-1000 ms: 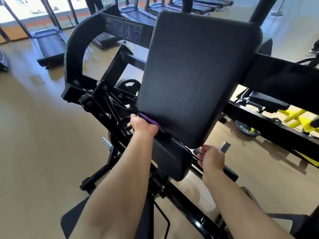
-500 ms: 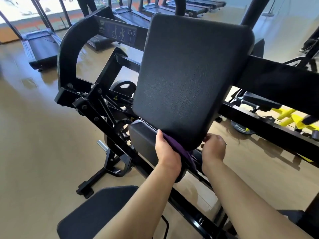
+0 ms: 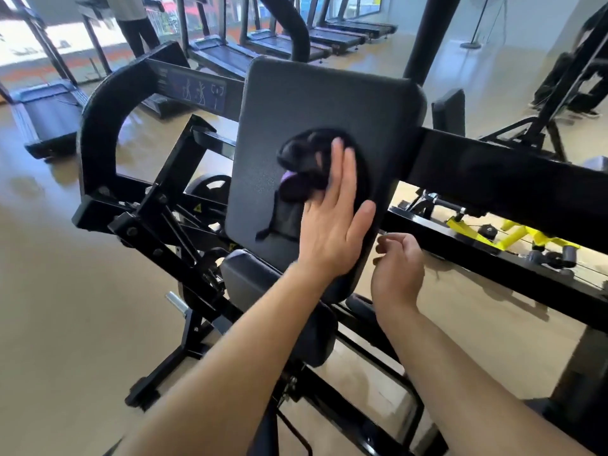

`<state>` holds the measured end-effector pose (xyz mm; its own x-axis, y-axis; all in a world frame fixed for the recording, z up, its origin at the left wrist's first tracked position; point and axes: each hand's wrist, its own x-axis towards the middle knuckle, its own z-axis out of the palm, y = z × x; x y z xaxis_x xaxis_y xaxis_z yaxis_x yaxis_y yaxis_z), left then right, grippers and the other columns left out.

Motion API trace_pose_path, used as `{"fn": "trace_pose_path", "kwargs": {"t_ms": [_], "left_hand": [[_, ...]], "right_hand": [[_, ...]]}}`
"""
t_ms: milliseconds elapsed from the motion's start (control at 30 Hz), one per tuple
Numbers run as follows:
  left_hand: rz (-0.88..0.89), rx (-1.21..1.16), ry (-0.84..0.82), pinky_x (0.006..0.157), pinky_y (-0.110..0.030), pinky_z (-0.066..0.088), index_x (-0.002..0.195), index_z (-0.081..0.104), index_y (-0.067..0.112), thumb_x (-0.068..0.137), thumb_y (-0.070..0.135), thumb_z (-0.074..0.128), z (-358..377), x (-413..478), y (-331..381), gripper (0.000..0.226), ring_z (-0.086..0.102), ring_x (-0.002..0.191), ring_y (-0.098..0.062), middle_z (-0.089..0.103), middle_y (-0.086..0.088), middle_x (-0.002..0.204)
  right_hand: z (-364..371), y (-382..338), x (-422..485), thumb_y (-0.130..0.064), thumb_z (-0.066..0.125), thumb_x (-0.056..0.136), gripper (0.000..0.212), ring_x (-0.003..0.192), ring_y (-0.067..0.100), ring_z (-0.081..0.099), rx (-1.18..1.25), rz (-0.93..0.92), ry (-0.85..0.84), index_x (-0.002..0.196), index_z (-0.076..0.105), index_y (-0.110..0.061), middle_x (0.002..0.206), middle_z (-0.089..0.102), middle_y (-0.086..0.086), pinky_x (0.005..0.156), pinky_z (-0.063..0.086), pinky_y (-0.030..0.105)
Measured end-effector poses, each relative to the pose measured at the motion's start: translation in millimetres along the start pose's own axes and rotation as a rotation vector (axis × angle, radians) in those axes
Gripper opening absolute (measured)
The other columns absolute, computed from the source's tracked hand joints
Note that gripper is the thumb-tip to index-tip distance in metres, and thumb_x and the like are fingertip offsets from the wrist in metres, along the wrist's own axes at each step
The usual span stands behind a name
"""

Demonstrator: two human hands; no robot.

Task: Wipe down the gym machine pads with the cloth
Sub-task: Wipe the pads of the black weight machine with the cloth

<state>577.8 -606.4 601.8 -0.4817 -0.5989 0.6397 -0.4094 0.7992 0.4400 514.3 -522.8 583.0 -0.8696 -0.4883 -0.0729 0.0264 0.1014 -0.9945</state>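
A gym: a row of treadmills (image 3: pixel 227 54) by the windows, black weight machines (image 3: pixel 138 205) on tan floor.

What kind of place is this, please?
Most likely a commercial gym: a row of treadmills stands by the windows, and a black weight machine with a large back pad fills the foreground.

The left hand (image 3: pixel 332 225) lies flat with straight fingers on the large black back pad (image 3: pixel 316 103), pressing a dark cloth (image 3: pixel 304 166) (a purple patch shows) against its middle. The right hand (image 3: pixel 398 268) hangs loosely curled just beside the pad's lower right edge, holding nothing. Treadmills (image 3: pixel 230 54) stand behind.
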Motion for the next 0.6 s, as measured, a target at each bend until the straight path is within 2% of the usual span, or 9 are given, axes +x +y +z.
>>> {"fn": "trace_pose_path", "kwargs": {"t_ms": [67,133,167,267,333,400,467,533,600], "left_hand": [[0.173,0.085,-0.022,0.126,-0.035,0.006,0.159,0.016,0.005,0.102,0.043,0.024,-10.5,30.7,-4.1,0.069,0.0,0.156,-0.031,0.01,-0.012,0.168],[0.272,0.169,-0.001,0.124,-0.048,0.019,0.158,0.023,0.007,0.102,0.039,0.028,-16.4,44.2,-18.9,0.064,0.008,0.155,-0.034,0.017,-0.013,0.167],[0.268,0.192,0.022,0.122,-0.05,0.022,0.158,0.024,0.009,0.102,0.038,0.029,-20.1,49.9,-31.5,0.063,0.01,0.155,-0.033,0.019,-0.013,0.166],[0.034,0.119,0.081,0.126,-0.047,0.011,0.16,0.017,0.018,0.102,0.038,0.025,-32.8,73.1,-72.0,0.062,0.003,0.156,-0.026,0.009,-0.006,0.169],[-0.132,0.062,0.099,0.125,-0.044,0.004,0.161,0.011,0.025,0.099,0.04,0.019,-46.2,92.0,-91.2,0.064,-0.004,0.156,-0.023,0.002,0.0,0.17],[-0.238,0.015,0.122,0.124,-0.042,0.001,0.16,0.011,0.032,0.099,0.043,0.016,-57.4,110.0,-104.8,0.063,-0.006,0.156,-0.02,0.0,0.006,0.169],[-0.304,-0.009,0.117,0.125,-0.042,0.001,0.158,0.019,0.039,0.097,0.046,0.016,-66.5,133.7,-115.4,0.061,-0.001,0.156,-0.019,0.005,0.01,0.169],[-0.247,0.019,0.077,0.125,-0.044,0.006,0.146,0.044,0.043,0.093,0.049,0.016,-76.0,157.9,-116.9,0.06,0.015,0.154,-0.017,0.027,0.012,0.164],[-0.145,0.031,0.048,0.12,-0.045,0.019,0.126,0.066,0.041,0.092,0.046,0.023,-83.7,178.5,-111.8,0.055,0.034,0.143,-0.016,0.052,0.015,0.146]], "right_hand": [[2.9,-13.7,0.9,-0.011,0.047,0.096,0.018,0.087,0.01,0.06,0.012,-0.14,0.068,0.091,0.063,-0.019,0.094,0.065,-0.003,0.077,0.046,0.027],[7.7,-35.2,2.3,-0.01,0.051,0.094,0.014,0.089,0.004,0.056,-0.006,-0.395,0.131,0.094,0.061,-0.019,0.1,0.061,-0.004,0.077,0.041,0.016],[11.0,-47.5,3.5,-0.008,0.052,0.091,0.013,0.088,0.006,0.055,-0.04,-0.571,0.156,0.096,0.061,-0.016,0.101,0.059,-0.001,0.078,0.041,0.016],[30.9,-86.5,11.5,-0.013,0.056,0.082,0.022,0.093,0.025,0.058,-0.325,-1.044,0.144,0.102,0.066,-0.008,0.105,0.063,0.01,0.081,0.045,0.036],[51.8,-114.6,20.4,-0.017,0.054,0.079,0.032,0.097,0.032,0.059,-0.564,-1.21,0.084,0.107,0.068,-0.011,0.111,0.064,0.01,0.08,0.044,0.043],[73.1,-141.3,29.8,-0.021,0.048,0.079,0.041,0.103,0.034,0.06,-0.798,-1.303,0.023,0.113,0.068,-0.011,0.117,0.064,0.01,0.083,0.044,0.045],[93.4,-167.5,40.4,-0.021,0.045,0.081,0.047,0.112,0.036,0.059,-0.981,-1.324,-0.015,0.122,0.065,-0.011,0.125,0.063,0.01,0.092,0.043,0.048],[108.5,-190.8,49.9,-0.022,0.046,0.088,0.046,0.122,0.035,0.056,-1.088,-1.274,-0.046,0.131,0.06,-0.012,0.133,0.061,0.01,0.1,0.04,0.048],[119.4,-208.9,58.4,-0.025,0.043,0.095,0.044,0.123,0.035,0.056,-1.116,-1.222,-0.086,0.135,0.056,-0.013,0.135,0.061,0.011,0.102,0.04,0.048]]}}
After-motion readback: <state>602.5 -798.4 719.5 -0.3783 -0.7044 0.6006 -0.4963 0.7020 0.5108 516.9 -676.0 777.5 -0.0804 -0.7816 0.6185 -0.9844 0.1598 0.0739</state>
